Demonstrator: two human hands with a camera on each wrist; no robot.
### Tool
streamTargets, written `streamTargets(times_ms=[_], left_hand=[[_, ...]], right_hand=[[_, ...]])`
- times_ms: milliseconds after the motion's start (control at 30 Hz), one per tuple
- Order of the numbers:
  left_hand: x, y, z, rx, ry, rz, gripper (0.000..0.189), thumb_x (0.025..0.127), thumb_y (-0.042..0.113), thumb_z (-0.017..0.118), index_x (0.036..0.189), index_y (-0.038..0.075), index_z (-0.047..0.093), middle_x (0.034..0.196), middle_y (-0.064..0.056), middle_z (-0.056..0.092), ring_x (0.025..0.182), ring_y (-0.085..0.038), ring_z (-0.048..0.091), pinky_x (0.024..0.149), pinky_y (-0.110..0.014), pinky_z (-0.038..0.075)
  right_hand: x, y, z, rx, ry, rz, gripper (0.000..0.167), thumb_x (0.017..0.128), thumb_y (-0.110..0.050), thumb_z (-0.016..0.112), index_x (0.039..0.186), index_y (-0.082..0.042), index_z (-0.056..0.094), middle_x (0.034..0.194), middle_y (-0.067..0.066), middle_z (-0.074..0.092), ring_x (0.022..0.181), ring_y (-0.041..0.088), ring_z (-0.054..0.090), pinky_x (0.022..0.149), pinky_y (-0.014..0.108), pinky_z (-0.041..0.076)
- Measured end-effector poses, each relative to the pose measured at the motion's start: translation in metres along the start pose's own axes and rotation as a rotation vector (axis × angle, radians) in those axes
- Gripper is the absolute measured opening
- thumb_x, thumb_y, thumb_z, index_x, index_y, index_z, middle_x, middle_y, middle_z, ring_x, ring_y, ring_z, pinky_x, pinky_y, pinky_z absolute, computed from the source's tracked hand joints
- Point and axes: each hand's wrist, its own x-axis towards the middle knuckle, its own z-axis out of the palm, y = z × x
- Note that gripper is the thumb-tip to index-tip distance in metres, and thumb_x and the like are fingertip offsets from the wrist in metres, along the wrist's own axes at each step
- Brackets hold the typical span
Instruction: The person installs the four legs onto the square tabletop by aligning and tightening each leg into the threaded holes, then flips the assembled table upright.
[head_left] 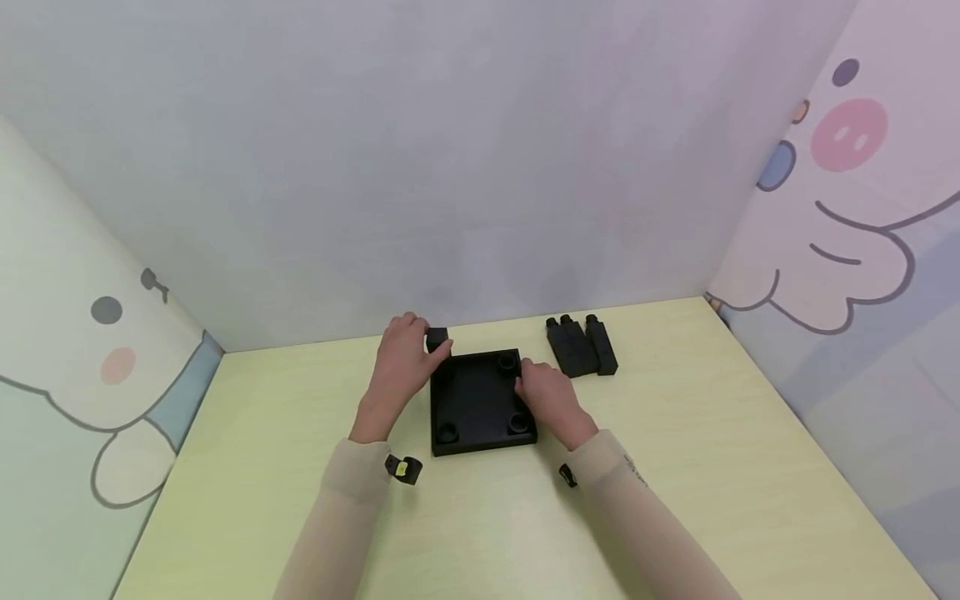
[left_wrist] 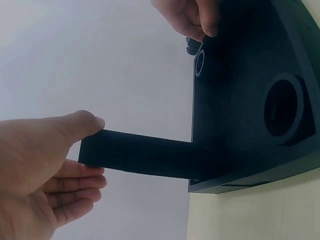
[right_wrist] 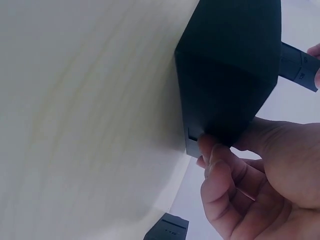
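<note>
A square black panel (head_left: 480, 404) with a raised rim and round corner sockets (head_left: 518, 423) lies on the table. At its far left corner a black leg (head_left: 437, 337) stands upright. My left hand (head_left: 401, 358) holds the leg's top end between thumb and fingers, as the left wrist view also shows. The leg's lower end meets the corner; how deep it sits there is hidden. My right hand (head_left: 553, 398) grips the panel's right rim, its thumb on the inner side and fingers outside in the right wrist view.
Three more black legs (head_left: 577, 348) with knobbed ends lie side by side behind and right of the panel. A pale wall (head_left: 465, 167) rises along the table's back edge, with cartoon-printed walls at left and right. The pale wooden table (head_left: 262, 467) extends around the panel.
</note>
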Motion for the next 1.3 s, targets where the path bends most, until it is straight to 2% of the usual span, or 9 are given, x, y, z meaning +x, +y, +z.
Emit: streamTargets(times_ms=[300,600,733,900,1100,1300], left_hand=[[-0.007,-0.007,0.003,-0.072,0.003,-0.034,0.051,0.096,0.047,0.067,0.117,0.000,0.067,0.117,-0.017,0.066,0.110,-0.034,0.059,0.096,-0.046,0.052],[-0.014,-0.013,0.009,-0.041,-0.036,-0.063,0.052,0.095,0.048,0.068,0.117,0.000,0.066,0.113,-0.017,0.069,0.104,-0.033,0.064,0.091,-0.047,0.053],[-0.016,-0.015,0.011,-0.024,-0.064,-0.085,0.053,0.095,0.048,0.068,0.118,0.000,0.067,0.113,-0.017,0.071,0.100,-0.032,0.067,0.086,-0.046,0.055],[-0.020,-0.020,0.013,0.005,-0.103,-0.151,0.047,0.093,0.044,0.070,0.118,0.003,0.069,0.106,-0.013,0.074,0.088,-0.027,0.070,0.072,-0.043,0.056],[-0.028,-0.028,0.025,0.015,-0.154,-0.188,0.043,0.093,0.043,0.071,0.114,0.006,0.071,0.097,-0.008,0.076,0.075,-0.022,0.069,0.061,-0.036,0.054],[-0.035,-0.033,0.037,0.024,-0.174,-0.192,0.040,0.092,0.042,0.072,0.104,0.005,0.074,0.082,-0.005,0.074,0.068,-0.018,0.066,0.058,-0.036,0.053]], right_hand=[[0.000,-0.001,0.000,0.017,-0.014,0.016,0.017,0.099,-0.015,0.063,0.094,0.001,0.060,0.067,0.013,0.059,0.051,0.023,0.054,0.048,0.036,0.044],[-0.001,0.001,-0.001,0.038,-0.037,0.018,0.017,0.099,-0.016,0.063,0.092,-0.001,0.059,0.065,0.011,0.056,0.050,0.019,0.049,0.046,0.032,0.039],[0.001,0.001,-0.007,0.034,-0.066,0.028,0.020,0.100,-0.021,0.064,0.094,-0.003,0.062,0.067,0.009,0.059,0.052,0.019,0.053,0.047,0.033,0.042],[0.002,0.003,-0.015,0.024,-0.087,0.026,0.025,0.101,-0.028,0.062,0.098,-0.004,0.065,0.076,0.012,0.067,0.061,0.024,0.063,0.053,0.040,0.050],[0.002,0.011,-0.022,0.067,-0.044,0.040,0.032,0.102,-0.028,0.060,0.120,-0.003,0.069,0.103,0.014,0.073,0.081,0.026,0.070,0.067,0.042,0.057],[0.003,0.027,-0.025,0.095,0.083,0.025,0.028,0.100,-0.021,0.060,0.116,0.000,0.070,0.104,0.016,0.068,0.085,0.028,0.068,0.067,0.041,0.057]])
